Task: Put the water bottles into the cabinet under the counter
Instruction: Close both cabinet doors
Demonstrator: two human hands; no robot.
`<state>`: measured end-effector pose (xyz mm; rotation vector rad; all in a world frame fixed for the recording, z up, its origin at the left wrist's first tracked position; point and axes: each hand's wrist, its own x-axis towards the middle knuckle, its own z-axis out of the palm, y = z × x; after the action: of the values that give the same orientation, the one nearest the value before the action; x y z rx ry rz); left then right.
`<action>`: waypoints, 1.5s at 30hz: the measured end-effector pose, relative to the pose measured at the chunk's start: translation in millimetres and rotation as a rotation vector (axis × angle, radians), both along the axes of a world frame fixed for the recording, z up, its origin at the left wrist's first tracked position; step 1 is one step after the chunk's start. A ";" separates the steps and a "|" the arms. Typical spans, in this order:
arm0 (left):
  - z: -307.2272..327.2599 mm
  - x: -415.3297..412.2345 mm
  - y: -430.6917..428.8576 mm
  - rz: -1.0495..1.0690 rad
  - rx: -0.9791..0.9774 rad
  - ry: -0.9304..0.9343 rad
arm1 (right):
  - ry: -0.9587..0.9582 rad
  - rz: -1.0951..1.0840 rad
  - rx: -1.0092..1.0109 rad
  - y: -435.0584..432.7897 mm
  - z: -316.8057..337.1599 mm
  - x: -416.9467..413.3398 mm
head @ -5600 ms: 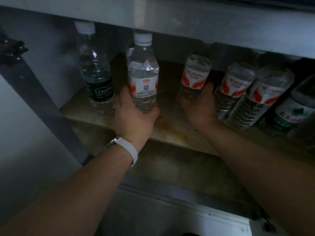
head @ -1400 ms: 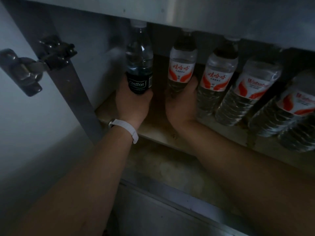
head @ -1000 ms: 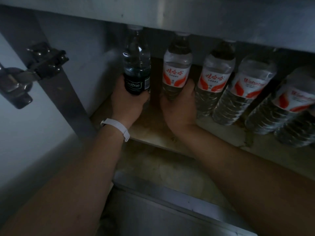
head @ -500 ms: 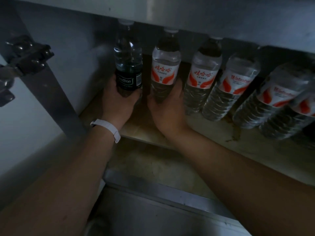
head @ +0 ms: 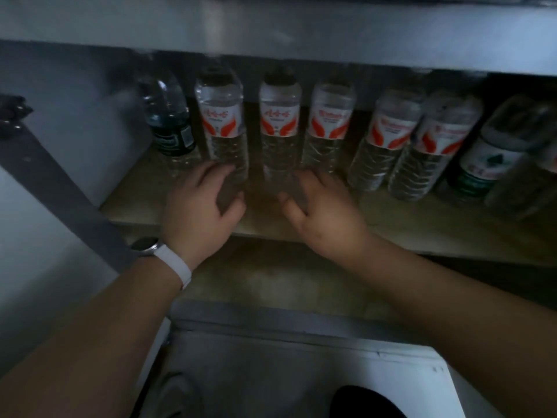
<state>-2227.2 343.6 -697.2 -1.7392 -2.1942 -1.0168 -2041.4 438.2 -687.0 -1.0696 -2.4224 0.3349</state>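
Several water bottles stand in a row on the wooden cabinet shelf. A dark-labelled bottle is at the far left. Right of it stand red-and-white-labelled bottles, then two more and a green-labelled bottle. My left hand, with a white wristband, hovers open in front of the second bottle. My right hand is open in front of the third and fourth bottles. Neither hand holds anything.
The metal counter edge overhangs the shelf. A grey cabinet frame bar slants at the left, with a door hinge beside it. A lower cabinet floor lies beneath the shelf, and white flooring shows at the bottom.
Both hands have let go of the dark-labelled and red-labelled bottles and drawn back toward the shelf's front edge. The bottles stay upright in the row. The view has shifted right.
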 end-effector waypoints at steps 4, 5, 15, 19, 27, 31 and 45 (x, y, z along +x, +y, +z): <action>0.0 27.5 -1.8 -0.147 -0.086 0.259 | -0.172 0.012 0.160 1.7 -1.9 39.6; -0.2 33.9 -2.1 -0.191 -0.100 0.292 | -0.207 0.004 0.167 0.6 -2.1 47.8; 76.4 105.3 -54.2 -0.332 -0.482 0.275 | -0.476 -0.011 -0.157 -69.7 87.2 123.3; 139.2 147.6 -98.5 -0.318 -0.594 0.258 | -0.539 0.017 -0.230 -104.1 155.5 167.1; 286.5 256.4 -149.4 -0.278 -0.654 0.250 | -0.516 0.009 -0.252 -146.2 296.9 266.5; 340.0 288.7 -166.1 -0.298 -0.646 0.315 | -0.527 0.038 -0.205 -164.2 348.1 299.4; 405.8 221.4 -228.0 -0.206 -0.704 0.365 | -0.615 -0.149 -0.242 -210.9 411.1 309.8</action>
<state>-2005.8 115.6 -291.4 -2.2255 -2.2953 0.1101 -1731.6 227.3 -275.9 -1.6477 -2.8540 0.2826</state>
